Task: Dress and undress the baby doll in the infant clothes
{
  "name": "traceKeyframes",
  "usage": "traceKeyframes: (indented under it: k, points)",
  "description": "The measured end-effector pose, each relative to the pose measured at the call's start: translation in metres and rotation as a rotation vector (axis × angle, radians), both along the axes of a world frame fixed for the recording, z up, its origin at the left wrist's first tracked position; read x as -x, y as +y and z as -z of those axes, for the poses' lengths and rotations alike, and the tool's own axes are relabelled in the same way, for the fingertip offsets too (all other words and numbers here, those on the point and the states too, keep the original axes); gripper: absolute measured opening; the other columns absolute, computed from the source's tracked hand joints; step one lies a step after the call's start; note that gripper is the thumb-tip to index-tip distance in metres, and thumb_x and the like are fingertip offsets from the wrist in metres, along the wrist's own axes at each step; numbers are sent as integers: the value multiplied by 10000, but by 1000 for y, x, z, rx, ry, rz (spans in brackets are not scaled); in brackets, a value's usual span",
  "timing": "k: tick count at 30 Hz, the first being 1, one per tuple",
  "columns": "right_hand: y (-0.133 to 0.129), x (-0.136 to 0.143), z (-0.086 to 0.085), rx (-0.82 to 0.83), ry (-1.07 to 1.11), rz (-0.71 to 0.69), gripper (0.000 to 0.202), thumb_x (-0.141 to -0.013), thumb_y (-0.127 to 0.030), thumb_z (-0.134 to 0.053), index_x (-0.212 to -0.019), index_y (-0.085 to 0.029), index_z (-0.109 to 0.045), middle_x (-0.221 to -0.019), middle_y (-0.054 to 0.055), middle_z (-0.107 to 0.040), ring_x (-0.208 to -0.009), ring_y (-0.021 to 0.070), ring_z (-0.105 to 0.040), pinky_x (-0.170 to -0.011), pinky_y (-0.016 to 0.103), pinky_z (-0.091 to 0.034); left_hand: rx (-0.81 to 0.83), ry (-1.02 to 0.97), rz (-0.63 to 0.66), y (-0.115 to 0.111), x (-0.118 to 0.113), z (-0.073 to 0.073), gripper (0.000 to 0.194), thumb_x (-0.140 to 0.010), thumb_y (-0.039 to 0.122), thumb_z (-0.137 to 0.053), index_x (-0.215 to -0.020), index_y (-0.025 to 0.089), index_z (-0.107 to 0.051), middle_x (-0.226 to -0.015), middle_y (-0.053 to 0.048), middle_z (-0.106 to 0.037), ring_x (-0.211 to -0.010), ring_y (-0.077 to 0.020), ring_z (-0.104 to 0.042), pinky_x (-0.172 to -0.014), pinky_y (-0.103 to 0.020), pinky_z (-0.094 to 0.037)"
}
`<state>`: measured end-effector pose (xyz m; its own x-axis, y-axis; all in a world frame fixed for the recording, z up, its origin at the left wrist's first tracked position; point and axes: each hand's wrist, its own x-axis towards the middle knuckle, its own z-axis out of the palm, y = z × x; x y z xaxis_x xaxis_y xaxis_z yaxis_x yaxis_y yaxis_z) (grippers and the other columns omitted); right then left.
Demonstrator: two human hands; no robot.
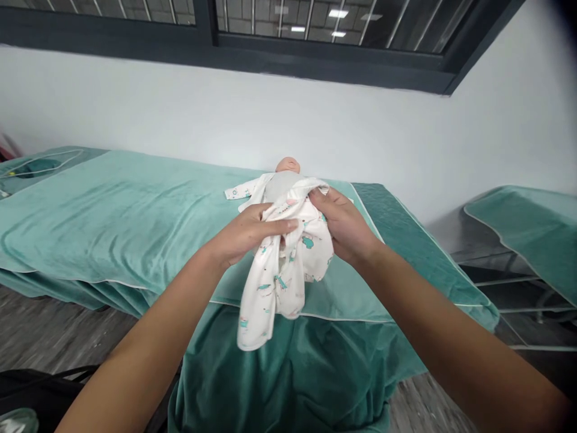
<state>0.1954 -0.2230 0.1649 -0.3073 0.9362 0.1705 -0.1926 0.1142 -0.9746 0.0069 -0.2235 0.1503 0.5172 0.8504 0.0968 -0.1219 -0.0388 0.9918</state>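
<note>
A white baby garment (288, 258) with green and pink prints hangs bunched between my hands, above the bed's near edge. My left hand (246, 231) pinches its left side, thumb lying on the cloth. At its upper right, my right hand (340, 222) grips a folded edge. Behind the cloth lies a baby doll on its back, its head (288, 164) toward the wall and its torso (277, 185) in pale grey. A printed white sleeve (241, 190) spreads out to the doll's left side in view. The doll's lower body is hidden by the garment and my hands.
The bed has a light green cover (135, 222) over darker green cloth (288, 373). A white wall (225, 114) and a barred window stand behind it. Another green-covered surface (532, 228) is at the right. A black item (40, 391) sits at the lower left.
</note>
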Motion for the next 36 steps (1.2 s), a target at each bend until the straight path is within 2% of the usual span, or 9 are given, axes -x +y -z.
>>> traceKeyframes:
  k: [4,9,11,15,19,23,28,31,36]
  points:
    - [0,-7,3,50,-79,-106,429,-839,-603,-665,-976,-197,-682,-835,36,-718,-721,173,-660,-614,275,-505,35,-267,-90,3,-5,2,389,-769,354,-776,-1097,165,-687,-998,-63,-730,-903,-223,-682,-769,-293,-499]
    - [-1,-15,2,85,-333,-373,369,-753,-450,-810,-958,-158,-717,-919,57,-743,-827,185,-691,-689,268,-538,74,-277,-108,3,-10,2,403,-779,361,-769,-1105,138,-687,-945,-74,-739,-823,-214,-694,-704,-282,-508]
    - [-1,-14,1,91,-334,-322,335,-787,-425,-786,-980,-159,-723,-942,63,-751,-826,184,-697,-706,277,-547,108,-254,-114,3,-10,5,424,-789,396,-767,-1120,144,-684,-924,-73,-741,-784,-203,-694,-686,-285,-515]
    - [2,-7,3,54,-115,-100,370,-854,-469,-710,-1113,-206,-686,-974,54,-751,-830,190,-702,-720,299,-555,172,-130,-40,2,-6,11,490,-809,495,-739,-1157,154,-682,-961,-97,-752,-802,-221,-706,-707,-322,-540]
    - [7,-2,6,34,9,15,409,-871,-557,-651,-1125,-237,-668,-976,47,-745,-883,207,-699,-753,320,-567,174,-16,108,5,-1,14,509,-726,376,-838,-1162,158,-689,-1070,-116,-749,-953,-273,-711,-820,-371,-552]
    - [7,-5,9,91,-11,-78,468,-865,-598,-636,-1119,-208,-684,-927,63,-749,-828,203,-702,-716,313,-563,164,-207,26,8,-6,14,504,-722,320,-840,-1164,138,-677,-1052,-122,-752,-926,-281,-724,-813,-378,-560]
    - [3,-13,11,194,-213,-352,369,-754,-433,-816,-970,-144,-741,-886,62,-754,-777,173,-703,-680,257,-546,187,-383,-1,9,-14,13,458,-774,330,-793,-1156,109,-673,-962,-128,-758,-838,-286,-739,-718,-362,-572]
    - [3,-12,10,180,-170,-270,295,-790,-411,-788,-927,-153,-745,-867,48,-754,-766,163,-704,-683,251,-545,223,-376,3,9,-15,15,447,-778,338,-789,-1146,108,-685,-936,-123,-760,-820,-279,-740,-703,-352,-571]
    - [4,-5,8,110,32,-155,320,-876,-461,-682,-1050,-196,-726,-926,51,-757,-833,192,-713,-750,302,-560,263,-248,65,9,-8,24,521,-745,365,-825,-1187,131,-680,-988,-124,-766,-856,-274,-735,-758,-362,-568]
